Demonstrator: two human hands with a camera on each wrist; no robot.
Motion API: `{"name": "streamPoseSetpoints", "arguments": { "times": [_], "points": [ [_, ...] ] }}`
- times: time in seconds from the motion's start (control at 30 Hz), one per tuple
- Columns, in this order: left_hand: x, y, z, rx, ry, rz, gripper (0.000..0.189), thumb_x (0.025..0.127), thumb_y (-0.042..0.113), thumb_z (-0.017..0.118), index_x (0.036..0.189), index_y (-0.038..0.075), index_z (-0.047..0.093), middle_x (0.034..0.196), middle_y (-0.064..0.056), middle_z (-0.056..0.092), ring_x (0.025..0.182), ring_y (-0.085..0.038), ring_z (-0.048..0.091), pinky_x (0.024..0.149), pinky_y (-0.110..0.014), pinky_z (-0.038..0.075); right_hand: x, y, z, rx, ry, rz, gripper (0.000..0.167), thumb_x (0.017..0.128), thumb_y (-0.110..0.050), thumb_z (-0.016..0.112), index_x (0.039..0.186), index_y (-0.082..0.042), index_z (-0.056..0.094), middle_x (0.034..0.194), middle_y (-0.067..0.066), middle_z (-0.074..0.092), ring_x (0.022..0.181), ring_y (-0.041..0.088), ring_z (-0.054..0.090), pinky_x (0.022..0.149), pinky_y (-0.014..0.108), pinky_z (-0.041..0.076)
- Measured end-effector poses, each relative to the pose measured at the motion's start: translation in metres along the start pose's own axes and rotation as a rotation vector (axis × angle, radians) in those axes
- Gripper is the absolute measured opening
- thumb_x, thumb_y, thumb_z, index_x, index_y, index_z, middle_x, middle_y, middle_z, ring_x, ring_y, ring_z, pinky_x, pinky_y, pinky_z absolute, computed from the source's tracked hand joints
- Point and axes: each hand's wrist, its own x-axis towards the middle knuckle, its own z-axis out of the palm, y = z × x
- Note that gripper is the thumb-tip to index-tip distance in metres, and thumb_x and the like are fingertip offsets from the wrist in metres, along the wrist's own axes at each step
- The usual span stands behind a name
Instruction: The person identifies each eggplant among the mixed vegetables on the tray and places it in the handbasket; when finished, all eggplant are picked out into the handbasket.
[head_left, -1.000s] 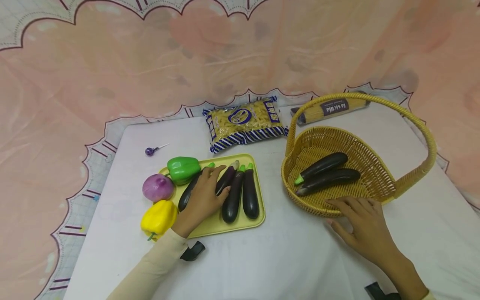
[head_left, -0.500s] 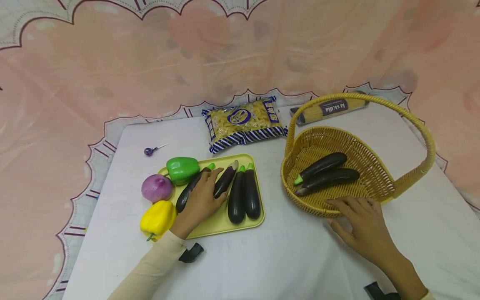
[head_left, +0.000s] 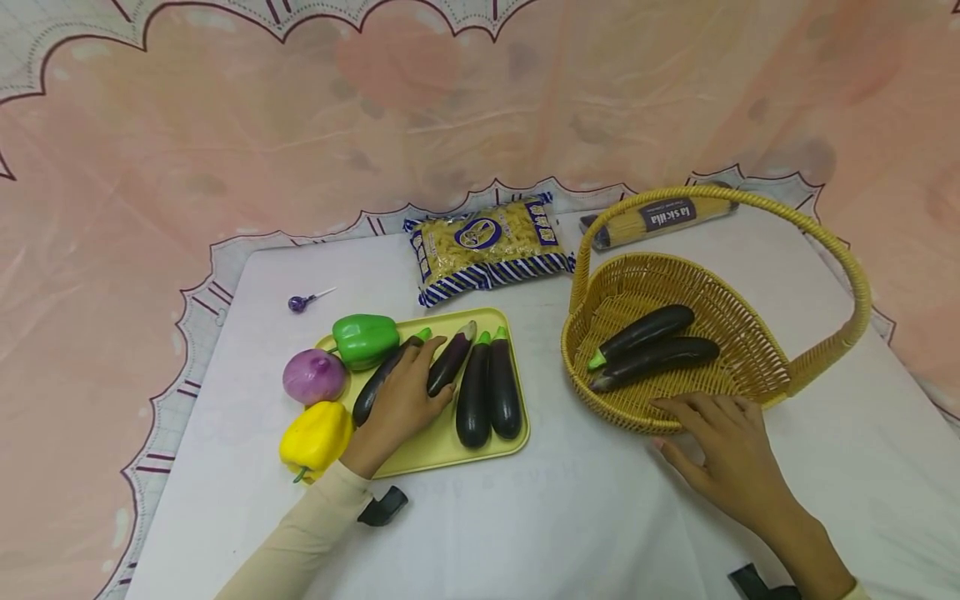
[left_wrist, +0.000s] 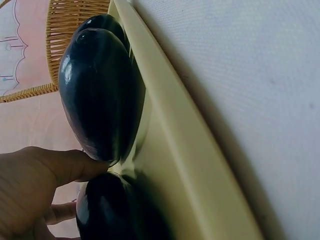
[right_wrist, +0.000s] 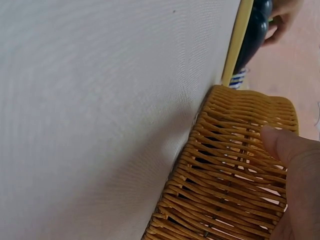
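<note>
My left hand [head_left: 403, 402] is over the yellow tray [head_left: 427, 454], with thumb and fingers around a dark eggplant [head_left: 452, 358] that has a greyish stem end. In the left wrist view the thumb [left_wrist: 75, 167] sits between this eggplant [left_wrist: 104, 207] and its neighbour [left_wrist: 97, 92]. Two eggplants [head_left: 473, 396] with green tops lie side by side to the right; another [head_left: 372, 385] is left of the hand, partly covered by it. My right hand [head_left: 727, 454] holds the near rim of the wicker basket [head_left: 690, 279], thumb [right_wrist: 280, 142] outside. Two eggplants [head_left: 660, 364] lie inside.
A green bell pepper [head_left: 365, 340], a purple onion [head_left: 314, 377] and a yellow bell pepper [head_left: 316, 439] sit along the tray's left side. Behind are a lollipop [head_left: 298, 303], a pasta bag [head_left: 487, 243] and a spaghetti pack [head_left: 667, 217]. The tall basket handle [head_left: 855, 275] arches up.
The two eggplants at the tray's right shifted slightly right and closed together beside my left thumb during the first half second. Since then both hands look still, and the basket has stayed put.
</note>
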Motion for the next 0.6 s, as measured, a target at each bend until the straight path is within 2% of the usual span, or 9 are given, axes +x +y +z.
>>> {"name": "streamPoseSetpoints", "arguments": {
  "times": [0.13, 0.27, 0.4, 0.6],
  "points": [
    [0.0006, 0.0, 0.0001, 0.003, -0.002, 0.005, 0.068, 0.086, 0.019, 0.073, 0.146, 0.011, 0.042, 0.119, -0.019, 0.058, 0.092, -0.033, 0.058, 0.078, -0.051, 0.05, -0.0004, -0.0002, -0.0003, 0.0, 0.002, 0.003, 0.042, 0.083, -0.036, 0.073, 0.119, -0.014, 0.067, 0.103, 0.004, 0.065, 0.094, 0.029, 0.055, 0.083, 0.05, 0.03],
    [0.0008, 0.0014, -0.0005, 0.002, -0.009, -0.009, 0.064, 0.086, 0.02, 0.072, 0.144, 0.013, 0.045, 0.115, -0.016, 0.061, 0.091, -0.031, 0.057, 0.077, -0.05, 0.05, -0.0003, -0.0002, -0.0001, 0.006, 0.012, -0.01, 0.045, 0.092, -0.05, 0.06, 0.119, -0.014, 0.067, 0.104, 0.005, 0.065, 0.093, 0.028, 0.054, 0.083, 0.05, 0.03],
    [0.001, 0.0024, -0.0012, 0.0, -0.022, -0.025, 0.06, 0.087, 0.02, 0.07, 0.142, 0.014, 0.047, 0.113, -0.014, 0.062, 0.09, -0.029, 0.056, 0.075, -0.048, 0.049, 0.0002, -0.0003, 0.0, 0.01, 0.015, -0.017, 0.051, 0.096, -0.057, 0.05, 0.119, -0.014, 0.067, 0.105, 0.005, 0.065, 0.093, 0.028, 0.054, 0.084, 0.051, 0.029],
    [0.0023, 0.0026, -0.0018, 0.004, -0.041, -0.039, 0.058, 0.089, 0.02, 0.066, 0.143, 0.013, 0.046, 0.115, -0.015, 0.061, 0.089, -0.028, 0.055, 0.072, -0.046, 0.047, 0.0004, -0.0003, -0.0003, 0.003, 0.005, -0.009, 0.046, 0.093, -0.052, 0.057, 0.12, -0.015, 0.066, 0.105, 0.006, 0.064, 0.094, 0.029, 0.055, 0.085, 0.051, 0.03]
  ]
}}
